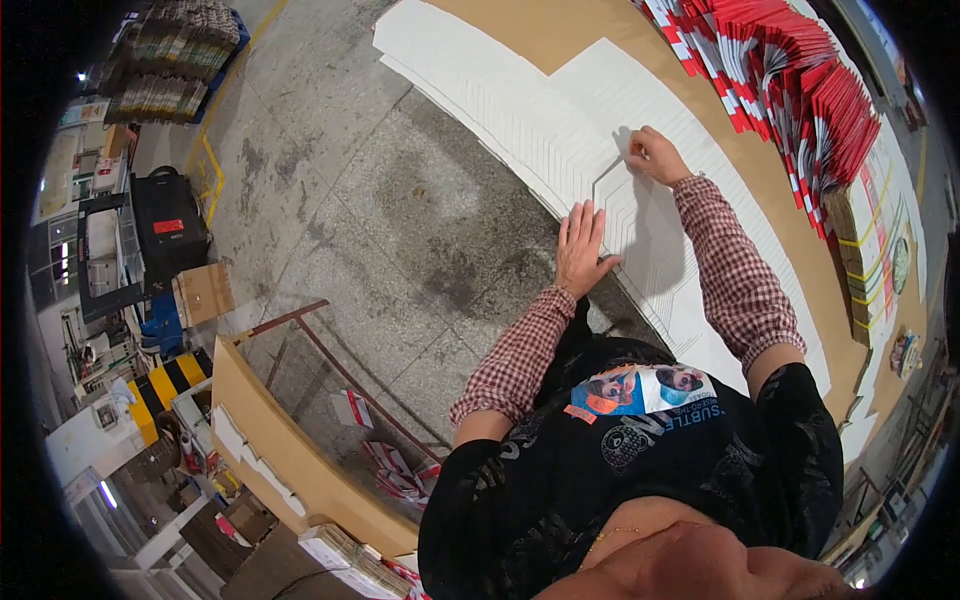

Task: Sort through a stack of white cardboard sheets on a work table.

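We had our left hand (pixel 583 250) spread flat on the near edge of the white sheets (pixel 540 120), its fingers straight and the thumb held apart. Our right hand (pixel 650 157) was curled over the same sheets farther in, thumb and fingers drawn together at a thin dark line; we could not tell whether they pinched an edge. The sheets, thin and matte like paper or card, overlapped in a long fan of fine, stepped, angular edges across the smooth tan worktop (pixel 520 25). Crinkled checked sleeves (pixel 738 265) covered our forearms. Beyond our right hand we saw glossy red-and-white folded pieces (pixel 800 110) packed in ruffled rows, and next to them a brown layered stack (pixel 850 255) bound with yellow bands. To our left lay the hard, speckled grey floor (pixel 400 190), blotched with dark stains, and a thin, rusty metal frame (pixel 345 365).
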Tool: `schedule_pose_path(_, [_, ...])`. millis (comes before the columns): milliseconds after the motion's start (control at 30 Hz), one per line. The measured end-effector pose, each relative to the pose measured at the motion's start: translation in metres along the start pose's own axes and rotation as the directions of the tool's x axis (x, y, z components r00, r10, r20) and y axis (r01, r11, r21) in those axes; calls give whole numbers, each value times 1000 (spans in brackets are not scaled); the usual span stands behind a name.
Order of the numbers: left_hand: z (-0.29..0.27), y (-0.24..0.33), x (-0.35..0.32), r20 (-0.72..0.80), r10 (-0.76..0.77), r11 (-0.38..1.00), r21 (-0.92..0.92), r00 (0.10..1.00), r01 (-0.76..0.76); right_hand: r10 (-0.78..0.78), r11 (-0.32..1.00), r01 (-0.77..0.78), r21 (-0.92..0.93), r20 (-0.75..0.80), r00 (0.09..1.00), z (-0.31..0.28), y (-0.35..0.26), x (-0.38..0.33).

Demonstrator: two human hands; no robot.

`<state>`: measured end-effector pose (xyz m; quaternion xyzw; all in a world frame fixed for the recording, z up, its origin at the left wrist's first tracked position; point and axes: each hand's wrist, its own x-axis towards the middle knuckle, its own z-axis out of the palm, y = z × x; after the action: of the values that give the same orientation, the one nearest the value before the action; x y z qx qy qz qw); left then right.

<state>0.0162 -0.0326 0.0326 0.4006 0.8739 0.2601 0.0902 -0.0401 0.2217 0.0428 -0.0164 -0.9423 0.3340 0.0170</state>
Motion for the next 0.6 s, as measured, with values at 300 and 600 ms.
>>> schedule_pose_path(300, [2,1,2,-36,10,1000,-2,999,-10,301,923,-292,252,4,954,25,20,-23])
schedule_pose_path(600, [1,-2,2,-12,26,1000,6,1000,-26,283,947,-282,153,17,959,22,13,-25])
